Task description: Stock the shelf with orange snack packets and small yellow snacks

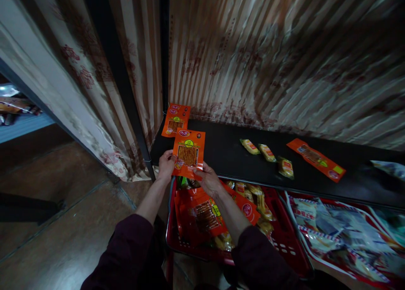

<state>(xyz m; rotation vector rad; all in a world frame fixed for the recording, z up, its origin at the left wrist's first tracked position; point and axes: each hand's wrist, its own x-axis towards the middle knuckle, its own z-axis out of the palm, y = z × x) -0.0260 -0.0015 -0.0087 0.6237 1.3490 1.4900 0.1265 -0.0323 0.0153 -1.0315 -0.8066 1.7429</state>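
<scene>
Both my hands grip one orange snack packet [188,153] with a clear window showing brown sticks. My left hand [166,165] is closed on its lower left edge, and my right hand [209,178] pinches the lower right corner. The packet is over the front left part of a black shelf [218,149]; I cannot tell whether it touches the surface. Just behind it, more orange packets [176,120] lie at the shelf's left corner, partly covered by the held one. Below my forearms, a red basket [278,239] holds larger orange packets [205,214] and small yellow wrapped snacks [262,201].
Three small yellow packs [266,152] and a long orange packet [316,159] lie farther right on the shelf. A second basket [340,273] with white-and-blue packets [344,231] stands at right. Dark metal posts [117,66] and printed curtains [253,71] border the shelf.
</scene>
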